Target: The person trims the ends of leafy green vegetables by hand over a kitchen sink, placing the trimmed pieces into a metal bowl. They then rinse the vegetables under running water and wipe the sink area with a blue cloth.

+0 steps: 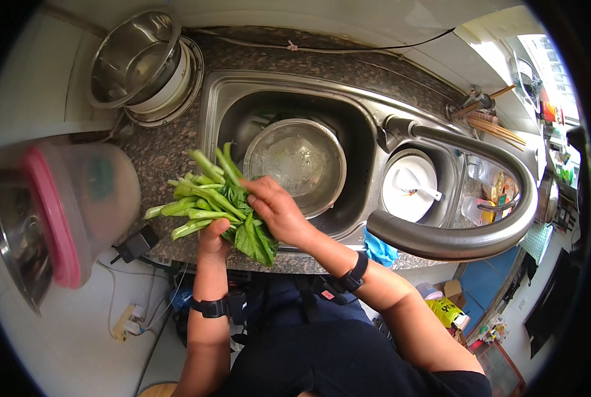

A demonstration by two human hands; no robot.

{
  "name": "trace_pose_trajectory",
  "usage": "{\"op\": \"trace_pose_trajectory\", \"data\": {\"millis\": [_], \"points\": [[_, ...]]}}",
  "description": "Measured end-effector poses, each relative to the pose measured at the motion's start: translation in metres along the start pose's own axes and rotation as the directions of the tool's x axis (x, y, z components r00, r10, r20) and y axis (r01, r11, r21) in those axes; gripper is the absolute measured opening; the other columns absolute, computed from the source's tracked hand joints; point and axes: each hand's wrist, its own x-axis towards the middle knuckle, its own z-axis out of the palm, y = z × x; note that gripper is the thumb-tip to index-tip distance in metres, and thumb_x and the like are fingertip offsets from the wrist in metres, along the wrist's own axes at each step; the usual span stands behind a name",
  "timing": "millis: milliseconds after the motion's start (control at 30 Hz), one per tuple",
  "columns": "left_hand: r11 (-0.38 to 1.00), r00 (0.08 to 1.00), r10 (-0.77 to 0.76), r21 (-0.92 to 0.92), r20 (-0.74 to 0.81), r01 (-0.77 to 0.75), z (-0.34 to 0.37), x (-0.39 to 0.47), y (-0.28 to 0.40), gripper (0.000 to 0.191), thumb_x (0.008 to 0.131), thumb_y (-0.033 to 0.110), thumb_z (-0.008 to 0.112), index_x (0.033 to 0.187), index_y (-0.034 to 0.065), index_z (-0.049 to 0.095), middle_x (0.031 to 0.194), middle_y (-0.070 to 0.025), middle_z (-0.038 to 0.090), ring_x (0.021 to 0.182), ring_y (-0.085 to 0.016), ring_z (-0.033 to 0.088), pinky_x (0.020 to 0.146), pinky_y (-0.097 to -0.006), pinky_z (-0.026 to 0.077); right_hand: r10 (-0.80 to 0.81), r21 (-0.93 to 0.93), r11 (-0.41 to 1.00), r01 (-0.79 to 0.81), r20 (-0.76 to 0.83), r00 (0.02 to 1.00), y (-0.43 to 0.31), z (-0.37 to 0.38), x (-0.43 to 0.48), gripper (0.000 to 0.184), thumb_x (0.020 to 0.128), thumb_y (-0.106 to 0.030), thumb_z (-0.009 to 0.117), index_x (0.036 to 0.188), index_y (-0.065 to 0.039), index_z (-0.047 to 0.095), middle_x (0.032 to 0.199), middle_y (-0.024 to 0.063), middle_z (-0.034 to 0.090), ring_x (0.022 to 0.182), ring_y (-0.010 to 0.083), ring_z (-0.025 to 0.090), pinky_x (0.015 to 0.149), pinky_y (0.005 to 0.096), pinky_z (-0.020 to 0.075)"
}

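Observation:
My left hand (214, 239) grips a bunch of leafy green vegetables (211, 198) from below, its pale cut stems pointing left and its leaves toward my body. At the bunch's right side, my right hand (275, 206) has its fingers closed around some of the upper stalks. The greens are over the front left edge of the stainless steel sink (360, 129). Just beyond my right hand, a round metal basin (295, 164) stands in the larger bowl, with bubbly water in it. Dark green bits lie in the sink behind the basin.
The curved faucet (454, 240) arches over the smaller bowl, where a white plate (397, 203) carries a white spoon (419, 186). A blue cloth (379, 248) hangs at the front edge. Stacked bowls (136, 64) stand back left; a pink-rimmed plastic container (52, 213) and black adapter (136, 243) are left.

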Motion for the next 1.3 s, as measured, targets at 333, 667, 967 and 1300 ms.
{"op": "trace_pose_trajectory", "data": {"millis": [333, 667, 967, 1300], "points": [[0.999, 1.0, -0.025, 0.023, 0.002, 0.025, -0.014, -0.004, -0.007, 0.084, 0.07, 0.033, 0.084, 0.138, -0.0031, 0.048, 0.131, -0.0142, 0.059, 0.118, -0.026, 0.059, 0.106, -0.0384, 0.047, 0.117, -0.233, 0.964, -0.129, -0.065, 0.991, 0.0, 0.024, -0.013, 0.029, 0.09, -0.006, 0.064, 0.119, -0.004, 0.065, 0.098, 0.0188, 0.066, 0.097, 0.0385, 0.065, 0.081, 0.0426, 0.0515], [0.994, 0.994, 0.107, -0.013, -0.038, -0.108, -0.031, 0.009, -0.005, 0.077, 0.074, 0.035, 0.081, 0.134, -0.001, 0.05, 0.127, -0.0111, 0.059, 0.125, -0.032, 0.055, 0.109, -0.0501, 0.044, 0.283, -0.357, 0.855, -0.377, -0.287, 0.915, 0.083, -0.044, 0.014, 0.03, 0.091, -0.021, 0.068, 0.114, -0.004, 0.058, 0.107, 0.0212, 0.069, 0.101, 0.0389, 0.066, 0.086, 0.0442, 0.0516], [0.998, 0.998, 0.055, -0.043, -0.003, -0.055, -0.028, 0.009, -0.002, 0.079, 0.073, 0.033, 0.082, 0.137, -0.0012, 0.049, 0.128, -0.0119, 0.059, 0.125, -0.033, 0.056, 0.11, -0.051, 0.044, 0.432, -0.429, 0.72, -0.546, -0.339, 0.836, 0.154, -0.045, 0.036, 0.045, 0.079, -0.014, 0.079, 0.117, -0.002, 0.059, 0.091, 0.0208, 0.073, 0.087, 0.0324, 0.071, 0.076, 0.04, 0.0554], [0.999, 0.998, 0.008, 0.046, 0.055, -0.01, 0.0, 0.013, -0.004, 0.097, 0.073, 0.031, 0.082, 0.151, 0.0, 0.033, 0.138, -0.0153, 0.053, 0.12, -0.027, 0.058, 0.105, -0.0425, 0.048, 0.356, 0.43, 0.87, -0.24, -0.214, 0.91, 0.004, -0.012, 0.016, 0.012, 0.09, -0.005, 0.072, 0.1, -0.003, 0.065, 0.085, -0.0013, 0.067, 0.077, 0.0055, 0.061, 0.073, 0.0218, 0.0496]]}}
